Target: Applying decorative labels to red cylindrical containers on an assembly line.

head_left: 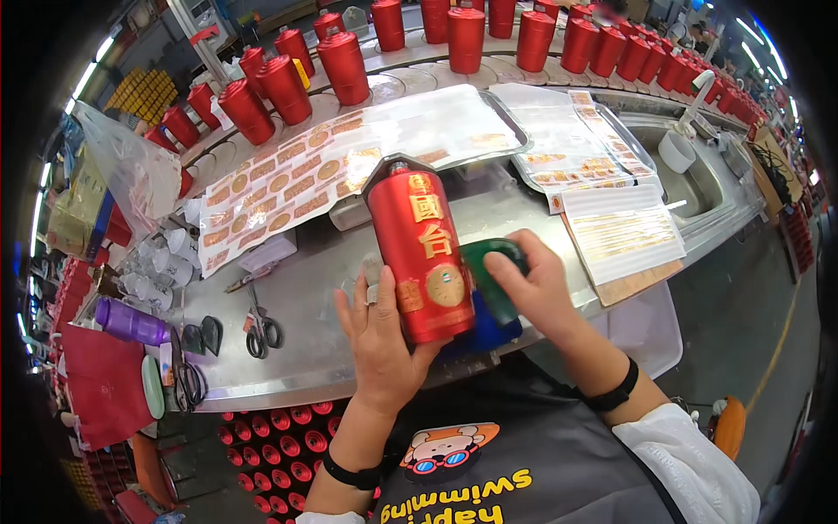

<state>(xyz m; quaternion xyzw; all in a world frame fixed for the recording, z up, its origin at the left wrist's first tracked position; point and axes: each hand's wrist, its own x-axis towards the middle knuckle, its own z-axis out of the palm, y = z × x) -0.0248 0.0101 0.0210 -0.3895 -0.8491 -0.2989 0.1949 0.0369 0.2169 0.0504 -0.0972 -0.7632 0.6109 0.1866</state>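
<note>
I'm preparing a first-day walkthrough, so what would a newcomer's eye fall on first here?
Probably the big red bottle with gold lettering at the centre, held at its lower part by the left hand, while the right hand holds a flat green piece against its side. Next, the row of red bottles curving across the top, and the sticker sheet left of centre.

Your picture is bright. Long white lamps (85, 80) glow at both sides. The metal table (319, 288) and your red bottle (423, 271) shine back. The green card (491, 279) in your right hand (537, 284) looks blurry. The edges bend, and the corners go black.
</note>
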